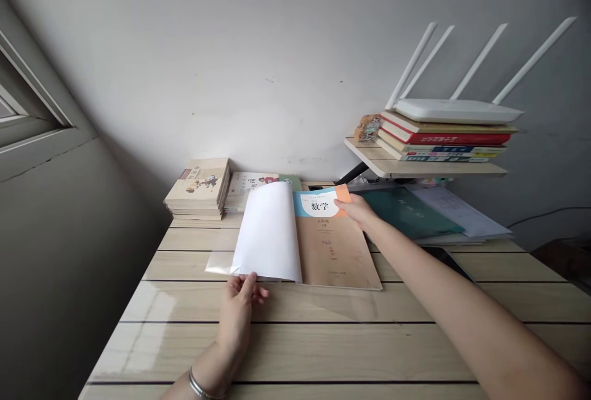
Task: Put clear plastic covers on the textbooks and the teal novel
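2 bare hands are working at a maths textbook [332, 246], which is lying flat near the far edge of a pale wooden table [277, 351], its blue-and-cream cover showing the characters 数学. A white sheet [268, 234] is curving up over the book's left part, and a clear plastic film [219, 263] is sticking out beneath it at the lower left. Whether the sheet belongs to the book or is separate from it, the view is not settling.

The right hand [357, 212] is reaching across to the book's top edge, its fingers lying on the cover just beside an orange tab [342, 193]. Its fingers are spreading only narrowly, and I cannot tell whether they are gripping. The left hand [237, 314] is sitting half-open at the sheet's lower edge, fingers up against it, and a grip there is equally hard to tell. A metal bracelet [199, 386] is circling that wrist.

So far, the white sheet is covering only the book's left part, while the right part is lying bare, with no film showing over it.

Beyond the book, a stack of books [198, 191] is sitting to the left, and a green folder [406, 212] is lying to the right, below a small shelf [415, 169] carrying more books and a white router [455, 111].
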The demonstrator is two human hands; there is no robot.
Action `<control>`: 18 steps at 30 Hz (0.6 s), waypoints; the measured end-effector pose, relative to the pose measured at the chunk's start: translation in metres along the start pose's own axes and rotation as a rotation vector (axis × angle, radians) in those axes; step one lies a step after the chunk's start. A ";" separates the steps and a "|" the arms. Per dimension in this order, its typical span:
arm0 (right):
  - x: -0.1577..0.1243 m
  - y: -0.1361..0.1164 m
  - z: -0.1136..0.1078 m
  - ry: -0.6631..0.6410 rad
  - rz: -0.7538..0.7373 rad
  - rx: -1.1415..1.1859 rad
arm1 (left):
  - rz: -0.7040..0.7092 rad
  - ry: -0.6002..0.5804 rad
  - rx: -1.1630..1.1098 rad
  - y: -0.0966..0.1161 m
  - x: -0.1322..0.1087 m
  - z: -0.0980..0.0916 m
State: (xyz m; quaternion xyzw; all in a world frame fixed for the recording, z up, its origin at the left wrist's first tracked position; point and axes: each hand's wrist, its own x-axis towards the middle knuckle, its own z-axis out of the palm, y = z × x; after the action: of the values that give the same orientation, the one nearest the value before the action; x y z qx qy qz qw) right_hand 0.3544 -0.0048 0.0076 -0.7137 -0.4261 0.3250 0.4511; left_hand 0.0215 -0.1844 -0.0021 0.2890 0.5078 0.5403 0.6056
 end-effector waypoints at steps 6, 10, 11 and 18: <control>-0.010 -0.001 0.004 -0.018 0.053 -0.020 | 0.049 -0.008 -0.026 0.001 -0.005 0.002; -0.017 -0.012 0.000 -0.061 0.117 0.024 | 0.134 -0.146 0.175 -0.006 -0.003 0.006; -0.018 -0.016 0.000 -0.072 0.129 0.041 | 0.135 -0.143 0.205 -0.009 0.000 0.009; -0.023 -0.057 -0.010 -0.143 0.185 0.148 | -0.034 -0.113 0.028 -0.024 0.010 0.039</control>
State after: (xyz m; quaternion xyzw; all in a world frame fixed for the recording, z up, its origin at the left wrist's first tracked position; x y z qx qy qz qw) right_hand 0.3354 -0.0163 0.0659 -0.6897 -0.3642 0.4459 0.4392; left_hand 0.0652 -0.1729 -0.0150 0.3188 0.4851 0.5058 0.6381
